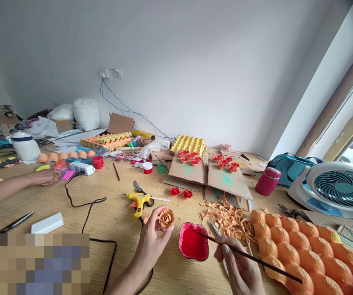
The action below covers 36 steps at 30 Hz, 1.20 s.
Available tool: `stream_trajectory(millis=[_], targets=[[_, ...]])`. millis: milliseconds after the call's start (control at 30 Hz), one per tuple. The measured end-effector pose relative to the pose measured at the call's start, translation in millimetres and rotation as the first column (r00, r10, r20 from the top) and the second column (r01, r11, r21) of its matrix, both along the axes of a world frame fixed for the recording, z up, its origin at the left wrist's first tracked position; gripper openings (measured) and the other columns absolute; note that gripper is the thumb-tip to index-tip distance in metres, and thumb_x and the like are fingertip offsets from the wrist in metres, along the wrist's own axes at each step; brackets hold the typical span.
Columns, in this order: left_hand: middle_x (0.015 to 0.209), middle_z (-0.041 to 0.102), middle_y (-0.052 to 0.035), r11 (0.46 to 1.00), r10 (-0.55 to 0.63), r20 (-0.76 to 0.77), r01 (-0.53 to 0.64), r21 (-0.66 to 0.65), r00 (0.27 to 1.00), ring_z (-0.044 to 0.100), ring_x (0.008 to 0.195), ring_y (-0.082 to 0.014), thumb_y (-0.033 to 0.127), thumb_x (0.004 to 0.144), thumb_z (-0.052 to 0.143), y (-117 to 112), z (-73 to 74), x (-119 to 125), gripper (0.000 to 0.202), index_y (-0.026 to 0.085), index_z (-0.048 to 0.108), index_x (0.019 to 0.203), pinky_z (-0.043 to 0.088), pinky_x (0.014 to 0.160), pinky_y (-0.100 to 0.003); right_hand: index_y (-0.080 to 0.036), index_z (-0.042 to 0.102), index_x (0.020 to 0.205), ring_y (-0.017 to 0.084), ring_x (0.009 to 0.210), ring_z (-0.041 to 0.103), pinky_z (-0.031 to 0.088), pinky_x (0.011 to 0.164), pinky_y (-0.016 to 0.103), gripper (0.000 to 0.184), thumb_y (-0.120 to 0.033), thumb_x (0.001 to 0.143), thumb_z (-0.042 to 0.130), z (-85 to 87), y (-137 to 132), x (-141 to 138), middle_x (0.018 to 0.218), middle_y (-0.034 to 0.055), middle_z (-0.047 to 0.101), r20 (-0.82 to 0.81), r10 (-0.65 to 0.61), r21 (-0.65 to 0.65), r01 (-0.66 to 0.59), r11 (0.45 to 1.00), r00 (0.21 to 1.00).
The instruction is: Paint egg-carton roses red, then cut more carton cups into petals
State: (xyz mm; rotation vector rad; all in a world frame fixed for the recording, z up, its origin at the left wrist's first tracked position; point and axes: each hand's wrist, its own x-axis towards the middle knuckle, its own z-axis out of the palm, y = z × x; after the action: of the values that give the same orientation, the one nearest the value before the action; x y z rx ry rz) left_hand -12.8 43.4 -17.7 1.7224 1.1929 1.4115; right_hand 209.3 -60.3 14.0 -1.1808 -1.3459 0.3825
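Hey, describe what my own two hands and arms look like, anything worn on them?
Both are bare: the left hand and right hand have no gloves, and the parts of the arms in view show no sleeves. No watch, bracelet or ring shows.

left hand [152, 241] up in a fingertip grip, right hand [238, 266] lower, pinched

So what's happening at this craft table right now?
A person holds an orange paper rose in the left hand, just above the wooden table. The right hand grips a thin brush whose tip rests in a dish of red paint. Farther back, red roses sit on cardboard, and a co-worker's hand rests at the far left.
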Motion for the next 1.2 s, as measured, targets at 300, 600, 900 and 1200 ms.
stream_trajectory(millis=[300,600,900,1200], targets=[[0.114,0.070,-0.0086,0.988,-0.133,0.126,0.142,-0.066,0.983,0.073,0.101,-0.0212,0.026,0.084,0.065,-9,9.6,4,0.041,0.022,0.055,0.124,0.062,0.089,-0.035,-0.021,0.071,0.108,0.017,0.071,0.068,0.056,0.061,0.023,0.025,-0.039,0.100,0.055,-0.9,-5,15,0.079,0.0053,0.071,0.080,0.020,-0.023,-0.018,1.000,0.997],[0.105,0.071,-0.0058,0.994,-0.108,0.005,0.108,-0.019,0.994,0.072,0.091,-0.0191,0.026,0.082,0.070,-19,24.4,4,0.039,0.023,0.056,0.119,0.061,0.085,-0.033,-0.023,0.065,0.090,0.015,0.058,0.061,0.048,0.056,0.024,0.021,-0.032,0.102,0.049,11.5,-9,17,0.067,-0.0007,0.062,0.451,-0.086,0.044,0.074,0.996,0.888],[0.113,0.068,-0.0077,0.986,-0.114,-0.143,0.130,0.105,0.983,0.069,0.099,-0.0210,0.020,0.085,0.067,-20,24.1,3,0.037,0.023,0.058,0.120,0.060,0.084,-0.031,-0.024,0.061,0.089,0.015,0.062,0.061,0.047,0.060,0.026,0.016,-0.022,0.101,0.050,13.7,-5,13,0.073,-0.0002,0.065,0.548,-0.049,0.110,-0.014,0.994,0.835],[0.110,0.069,-0.0071,0.990,-0.122,-0.135,0.130,0.055,0.983,0.069,0.096,-0.0207,0.021,0.083,0.069,-21,25.0,3,0.038,0.022,0.057,0.119,0.060,0.082,-0.032,-0.023,0.064,0.086,0.014,0.056,0.062,0.046,0.056,0.025,0.014,-0.023,0.098,0.056,11.2,-6,12,0.070,-0.0006,0.068,0.517,-0.078,0.149,0.000,0.989,0.852]])
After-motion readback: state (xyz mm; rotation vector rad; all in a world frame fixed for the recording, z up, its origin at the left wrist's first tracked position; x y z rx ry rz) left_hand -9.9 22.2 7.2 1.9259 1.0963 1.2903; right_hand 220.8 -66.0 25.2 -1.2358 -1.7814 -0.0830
